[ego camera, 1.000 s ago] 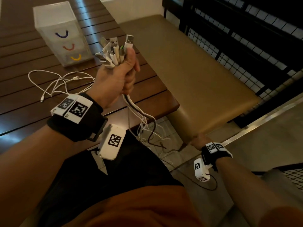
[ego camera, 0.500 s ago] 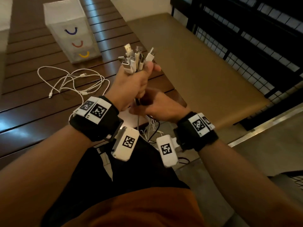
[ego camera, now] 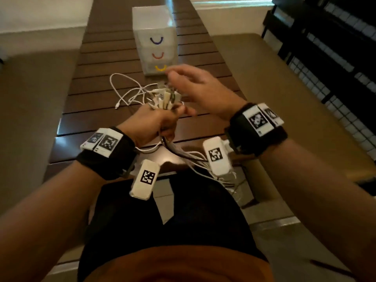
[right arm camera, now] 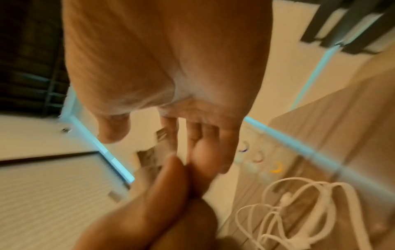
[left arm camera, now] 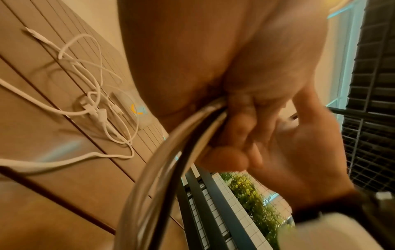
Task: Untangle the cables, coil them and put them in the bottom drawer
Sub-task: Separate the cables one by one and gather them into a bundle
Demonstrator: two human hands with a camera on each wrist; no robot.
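Holding the cable bundle fisted in the left hand over the desk, right hand loose-fingered and empty at 1 o'clock; light, floppy stuff, so I'd grab by the stiff plugs

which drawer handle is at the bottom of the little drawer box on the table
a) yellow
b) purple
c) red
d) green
a: on the drawer box the yellow handle sits lowest, under the red handle and the purple handle at the top.
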